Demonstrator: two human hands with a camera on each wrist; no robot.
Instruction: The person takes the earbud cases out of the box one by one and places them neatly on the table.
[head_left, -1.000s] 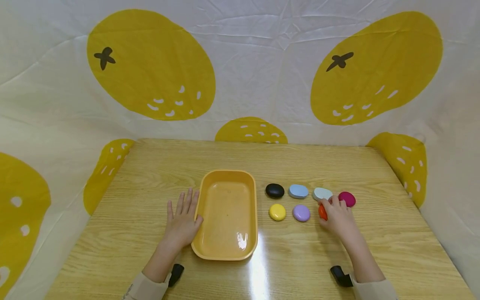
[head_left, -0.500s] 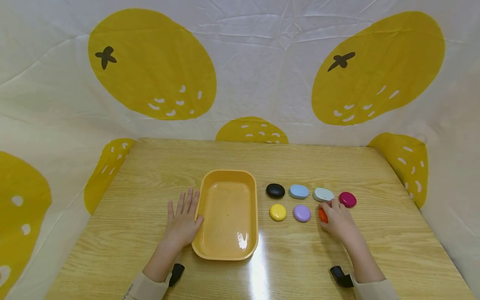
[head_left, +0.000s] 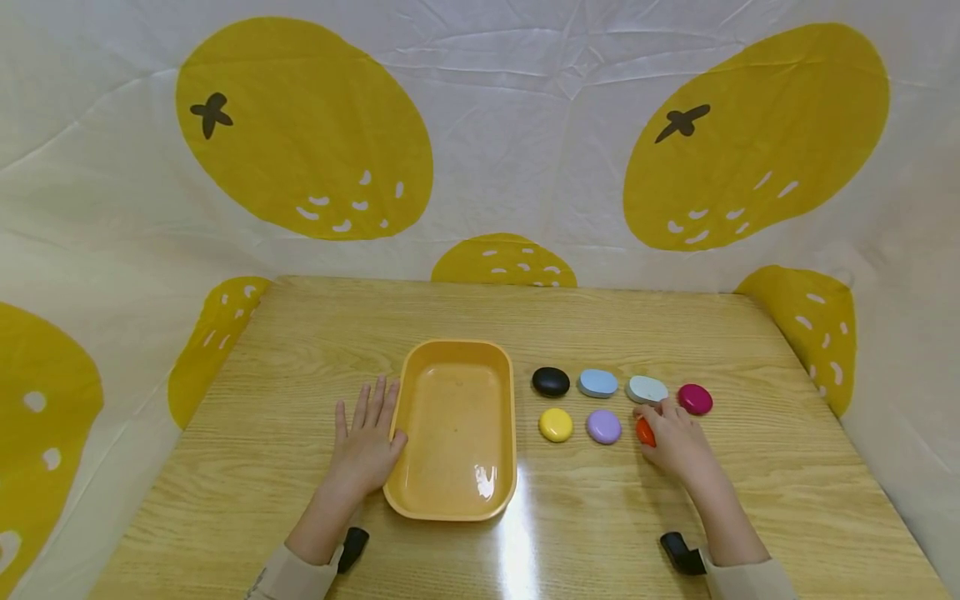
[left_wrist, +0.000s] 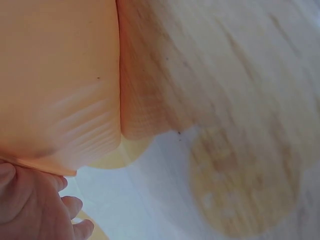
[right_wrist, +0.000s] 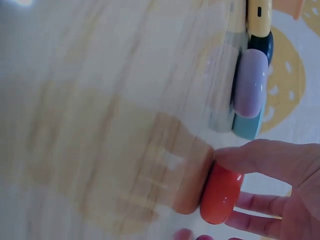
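My left hand [head_left: 365,450] lies beside the yellow-orange tray [head_left: 512,425], its fingers straight along the outside and the thumb on the left rim. The left wrist view shows that hand [left_wrist: 35,205] at the tray's edge [left_wrist: 65,172]. To the right, my right hand [head_left: 678,442] grips a glossy orange-red oval case [head_left: 645,431] between thumb and fingers, low at the table. In the right wrist view the thumb is at one end of this orange-red case [right_wrist: 222,194] and the fingers are behind it. A lilac round case [head_left: 603,427] is nearest on its left.
Between tray and right hand lie a yellow round case [head_left: 556,425], a black oval one [head_left: 551,382] and a light blue one [head_left: 597,383]. Beyond the right fingertips sit a pale mint case [head_left: 647,389] and a magenta case [head_left: 695,399]. A fruit-print cloth [head_left: 525,167] hangs behind the table.
The right hand's fingers have shifted slightly around the orange-red case, and the pale mint case shows more fully. The left hand and tray stay put.
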